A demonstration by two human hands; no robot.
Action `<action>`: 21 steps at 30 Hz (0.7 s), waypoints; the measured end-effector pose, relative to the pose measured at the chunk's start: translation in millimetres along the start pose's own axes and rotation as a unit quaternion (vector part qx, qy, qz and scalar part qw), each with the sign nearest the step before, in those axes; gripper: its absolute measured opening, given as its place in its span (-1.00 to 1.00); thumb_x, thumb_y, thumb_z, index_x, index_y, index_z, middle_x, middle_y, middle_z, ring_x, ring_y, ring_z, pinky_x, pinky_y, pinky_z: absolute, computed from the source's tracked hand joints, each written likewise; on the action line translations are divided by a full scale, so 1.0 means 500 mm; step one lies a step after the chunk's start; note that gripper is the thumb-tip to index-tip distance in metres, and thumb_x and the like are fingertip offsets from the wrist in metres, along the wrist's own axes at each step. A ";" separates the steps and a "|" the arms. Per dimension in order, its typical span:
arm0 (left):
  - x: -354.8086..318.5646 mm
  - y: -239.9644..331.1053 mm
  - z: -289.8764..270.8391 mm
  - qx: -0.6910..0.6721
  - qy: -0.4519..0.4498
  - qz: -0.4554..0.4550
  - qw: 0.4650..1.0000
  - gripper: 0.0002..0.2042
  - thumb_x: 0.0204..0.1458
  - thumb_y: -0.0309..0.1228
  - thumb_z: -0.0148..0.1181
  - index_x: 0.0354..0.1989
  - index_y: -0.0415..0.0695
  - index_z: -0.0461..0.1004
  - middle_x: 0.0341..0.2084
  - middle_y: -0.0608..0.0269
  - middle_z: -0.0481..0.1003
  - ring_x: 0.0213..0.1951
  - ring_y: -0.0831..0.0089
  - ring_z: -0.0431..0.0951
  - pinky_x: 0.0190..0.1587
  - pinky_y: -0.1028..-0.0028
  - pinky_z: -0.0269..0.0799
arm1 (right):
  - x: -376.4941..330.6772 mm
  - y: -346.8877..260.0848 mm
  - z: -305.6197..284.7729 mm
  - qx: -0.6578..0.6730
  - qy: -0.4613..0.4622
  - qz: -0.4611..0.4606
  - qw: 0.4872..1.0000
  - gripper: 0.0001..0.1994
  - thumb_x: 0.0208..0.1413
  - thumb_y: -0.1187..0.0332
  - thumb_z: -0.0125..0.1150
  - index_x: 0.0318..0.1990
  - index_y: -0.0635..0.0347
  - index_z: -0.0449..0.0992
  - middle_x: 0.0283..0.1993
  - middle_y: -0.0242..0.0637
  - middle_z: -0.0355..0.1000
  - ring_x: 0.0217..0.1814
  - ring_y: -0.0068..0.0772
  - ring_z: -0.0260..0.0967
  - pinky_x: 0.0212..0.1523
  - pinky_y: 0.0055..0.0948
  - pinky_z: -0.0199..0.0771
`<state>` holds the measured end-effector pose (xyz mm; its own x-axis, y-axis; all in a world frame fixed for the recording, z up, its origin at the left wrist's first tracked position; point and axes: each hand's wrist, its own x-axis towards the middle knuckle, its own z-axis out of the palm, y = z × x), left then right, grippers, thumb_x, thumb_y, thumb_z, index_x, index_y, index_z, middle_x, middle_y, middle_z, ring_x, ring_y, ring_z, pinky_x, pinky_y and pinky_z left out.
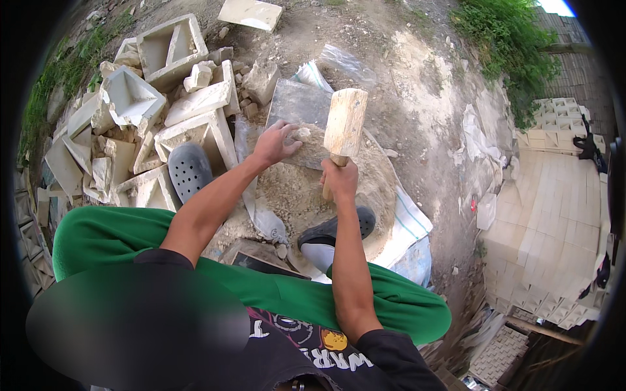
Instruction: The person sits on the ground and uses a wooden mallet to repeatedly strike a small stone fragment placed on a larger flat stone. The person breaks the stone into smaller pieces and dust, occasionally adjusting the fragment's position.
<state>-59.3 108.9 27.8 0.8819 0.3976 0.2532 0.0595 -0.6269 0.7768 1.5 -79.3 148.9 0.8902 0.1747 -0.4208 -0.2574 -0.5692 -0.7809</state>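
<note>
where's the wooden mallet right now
The wooden mallet is in the right hand, slightly right of centre in the head view, its head showing just right of the dark slab.

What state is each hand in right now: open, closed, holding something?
Left hand: fingers partly curled, next to a pale chunk; whether it grips anything cannot be told.
Right hand: closed, holding a wooden mallet by its handle.
</note>
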 end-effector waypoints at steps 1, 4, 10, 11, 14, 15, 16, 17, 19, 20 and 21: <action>0.003 0.006 0.001 0.003 0.007 0.014 1.000 -0.53 0.01 -0.16 0.39 0.06 -0.11 0.55 -0.15 0.09 0.54 -0.26 0.18 0.61 -0.15 0.24 0.52 | -0.003 -0.013 -0.004 0.025 -0.002 0.003 1.000 -0.78 -0.04 0.34 0.31 -0.34 0.34 0.53 -0.58 -0.27 0.45 -0.64 -0.43 0.44 -0.57 -0.38 0.45; 0.016 0.036 0.009 -0.013 -0.054 -0.092 0.994 -0.52 0.00 -0.14 0.39 0.07 -0.10 0.54 -0.15 0.06 0.54 -0.26 0.19 0.63 -0.15 0.24 0.54 | -0.002 -0.002 -0.012 0.053 -0.001 0.021 0.998 -0.73 -0.07 0.28 0.33 -0.32 0.35 0.54 -0.58 -0.28 0.47 -0.61 -0.44 0.48 -0.50 -0.38 0.49; 0.032 0.047 0.020 -0.070 -0.092 -0.161 0.980 -0.58 -0.04 -0.19 0.40 -0.04 -0.12 0.50 -0.18 -0.04 0.52 -0.20 0.07 0.59 -0.08 0.21 0.50 | -0.016 0.052 0.004 0.067 -0.013 0.078 0.995 -0.75 -0.05 0.32 0.33 -0.32 0.34 0.52 -0.58 -0.29 0.45 -0.62 -0.42 0.45 -0.55 -0.37 0.46; 0.030 0.048 0.019 -0.061 -0.082 -0.154 0.983 -0.58 -0.04 -0.20 0.40 -0.06 -0.12 0.49 -0.19 0.00 0.53 -0.23 0.12 0.61 -0.11 0.24 0.52 | -0.019 0.061 0.008 0.087 -0.016 0.087 0.992 -0.77 -0.04 0.34 0.33 -0.31 0.33 0.51 -0.58 -0.28 0.44 -0.62 -0.41 0.44 -0.59 -0.37 0.44; 0.018 0.040 0.015 -0.008 -0.046 -0.088 0.995 -0.63 -0.03 -0.25 0.39 -0.11 -0.14 0.46 -0.21 0.07 0.53 -0.28 0.19 0.63 -0.15 0.28 0.54 | -0.013 0.098 0.017 0.092 -0.004 0.097 0.991 -0.77 -0.04 0.35 0.34 -0.29 0.32 0.51 -0.58 -0.28 0.44 -0.63 -0.41 0.44 -0.58 -0.35 0.46; 0.012 0.031 0.011 0.029 -0.026 -0.036 0.999 -0.66 -0.02 -0.30 0.38 -0.13 -0.16 0.45 -0.23 0.07 0.54 -0.27 0.15 0.61 -0.14 0.25 0.53 | -0.011 0.106 0.020 0.089 -0.009 0.095 0.991 -0.77 -0.04 0.35 0.34 -0.28 0.31 0.51 -0.58 -0.28 0.44 -0.63 -0.41 0.44 -0.58 -0.36 0.46; 0.009 0.025 0.010 0.065 -0.007 0.016 0.998 -0.69 -0.02 -0.35 0.36 -0.15 -0.17 0.44 -0.25 0.08 0.54 -0.25 0.11 0.60 -0.14 0.22 0.52 | -0.007 0.112 0.023 0.087 -0.013 0.093 0.992 -0.77 -0.04 0.36 0.34 -0.27 0.31 0.51 -0.58 -0.28 0.44 -0.63 -0.41 0.44 -0.58 -0.36 0.46; 0.007 0.020 0.012 0.015 -0.020 -0.018 1.000 -0.70 -0.01 -0.38 0.35 -0.14 -0.17 0.44 -0.27 0.09 0.54 -0.26 0.12 0.60 -0.15 0.23 0.52 | -0.003 0.118 0.024 0.084 -0.018 0.091 0.992 -0.77 -0.03 0.36 0.34 -0.26 0.31 0.52 -0.58 -0.29 0.44 -0.63 -0.41 0.44 -0.58 -0.37 0.46; 0.002 0.002 0.016 -0.079 -0.043 -0.088 0.992 -0.72 0.00 -0.44 0.34 -0.12 -0.17 0.46 -0.29 0.12 0.55 -0.27 0.13 0.60 -0.17 0.26 0.52 | 0.000 0.116 0.032 0.086 -0.016 0.090 0.992 -0.78 -0.03 0.36 0.33 -0.27 0.30 0.52 -0.58 -0.29 0.44 -0.63 -0.42 0.44 -0.58 -0.37 0.46; -0.001 -0.005 0.022 -0.103 -0.033 -0.088 0.990 -0.71 0.00 -0.45 0.35 -0.10 -0.17 0.46 -0.28 0.12 0.56 -0.26 0.14 0.61 -0.16 0.28 0.52 | 0.000 0.115 0.035 0.087 -0.016 0.090 0.992 -0.79 -0.03 0.36 0.33 -0.28 0.30 0.53 -0.59 -0.29 0.44 -0.63 -0.42 0.44 -0.57 -0.37 0.46; -0.001 -0.010 0.027 -0.128 -0.021 -0.087 0.988 -0.70 0.00 -0.46 0.35 -0.08 -0.16 0.47 -0.26 0.12 0.57 -0.25 0.16 0.61 -0.15 0.29 0.53 | -0.001 0.111 0.037 0.074 -0.019 0.085 0.993 -0.79 -0.03 0.36 0.33 -0.30 0.30 0.53 -0.60 -0.30 0.45 -0.64 -0.43 0.44 -0.57 -0.37 0.47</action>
<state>-53.8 102.5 16.1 0.8878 0.4528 0.0825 0.0967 -0.3587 0.9284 -20.3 -96.0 97.3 0.8155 0.1177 -0.5666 -0.4575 -0.4685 -0.7558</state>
